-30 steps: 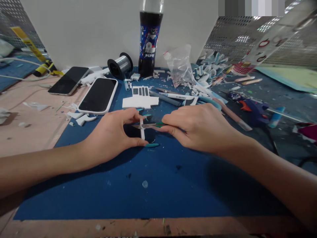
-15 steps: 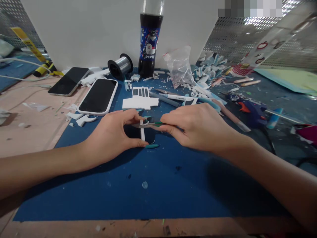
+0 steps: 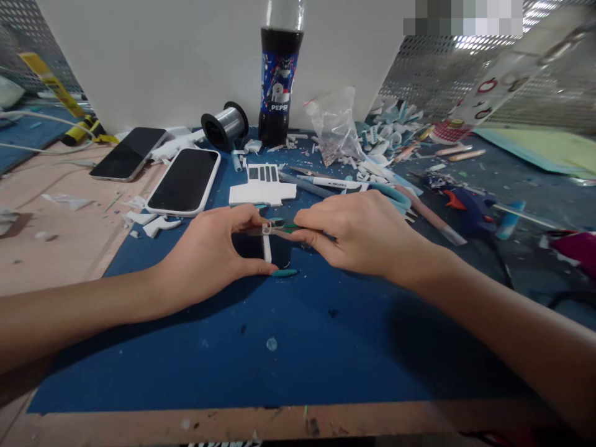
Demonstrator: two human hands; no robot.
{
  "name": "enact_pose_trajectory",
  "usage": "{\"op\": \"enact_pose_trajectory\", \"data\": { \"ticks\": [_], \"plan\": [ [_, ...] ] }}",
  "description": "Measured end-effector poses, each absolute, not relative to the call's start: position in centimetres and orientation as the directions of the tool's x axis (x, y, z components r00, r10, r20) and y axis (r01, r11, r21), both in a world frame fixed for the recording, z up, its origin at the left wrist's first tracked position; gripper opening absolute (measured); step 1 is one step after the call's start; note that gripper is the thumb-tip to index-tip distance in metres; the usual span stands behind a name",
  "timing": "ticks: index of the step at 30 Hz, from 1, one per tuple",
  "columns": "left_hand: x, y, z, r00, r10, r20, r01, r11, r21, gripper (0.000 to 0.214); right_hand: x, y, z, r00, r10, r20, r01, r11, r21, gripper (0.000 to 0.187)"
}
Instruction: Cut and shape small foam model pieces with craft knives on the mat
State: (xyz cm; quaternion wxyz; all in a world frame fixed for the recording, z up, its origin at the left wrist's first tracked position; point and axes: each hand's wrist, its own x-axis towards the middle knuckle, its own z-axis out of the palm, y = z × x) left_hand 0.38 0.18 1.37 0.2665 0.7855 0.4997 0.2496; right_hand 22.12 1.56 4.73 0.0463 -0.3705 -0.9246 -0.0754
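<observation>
My left hand (image 3: 212, 254) pinches a thin white foam strip (image 3: 267, 247) between thumb and fingers, holding it down on the blue mat (image 3: 261, 335). My right hand (image 3: 358, 233) is closed around a small craft knife (image 3: 279, 229) with a green handle, its blade lying across the top of the strip. Both hands meet at the middle of the mat. A white cut-out foam piece (image 3: 263, 184) with slots lies just beyond them.
Two phones (image 3: 185, 180) (image 3: 128, 153) lie at the left. A wire spool (image 3: 225, 124), a cola bottle (image 3: 279, 74) and a plastic bag (image 3: 336, 124) stand at the back. Foam scraps, pens, scissors and a glue gun (image 3: 470, 205) crowd the right.
My right hand and the knife have slid slightly left along the strip's top. The left hand has stayed in place.
</observation>
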Motion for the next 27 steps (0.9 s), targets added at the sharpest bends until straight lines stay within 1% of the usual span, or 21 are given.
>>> {"op": "enact_pose_trajectory", "data": {
  "ticks": [7, 11, 15, 20, 27],
  "plan": [
    [0.32, 0.07, 1.4, 0.391, 0.913, 0.118, 0.622, -0.357, 0.697, 0.034, 22.72, 1.38, 4.67, -0.727, 0.67, 0.151, 0.685, 0.723, 0.091, 0.03],
    [0.3, 0.15, 1.39, 0.381, 0.917, 0.122, 0.637, -0.356, 0.683, 0.035, 22.78, 1.58, 4.63, -0.723, 0.673, 0.155, 0.688, 0.722, 0.076, 0.031],
    [0.33, 0.26, 1.41, 0.388, 0.913, 0.122, 0.643, -0.364, 0.674, 0.033, 22.37, 1.87, 4.45, -0.716, 0.677, 0.169, 0.695, 0.714, 0.081, 0.034],
    [0.22, 0.15, 1.23, 0.399, 0.902, 0.167, 0.638, -0.404, 0.655, 0.033, 22.49, 1.87, 4.38, -0.723, 0.667, 0.181, 0.686, 0.724, 0.071, 0.036],
    [0.18, 0.26, 1.33, 0.386, 0.909, 0.156, 0.631, -0.384, 0.674, 0.036, 22.49, 2.05, 4.04, -0.725, 0.662, 0.191, 0.683, 0.726, 0.081, 0.035]
  ]
}}
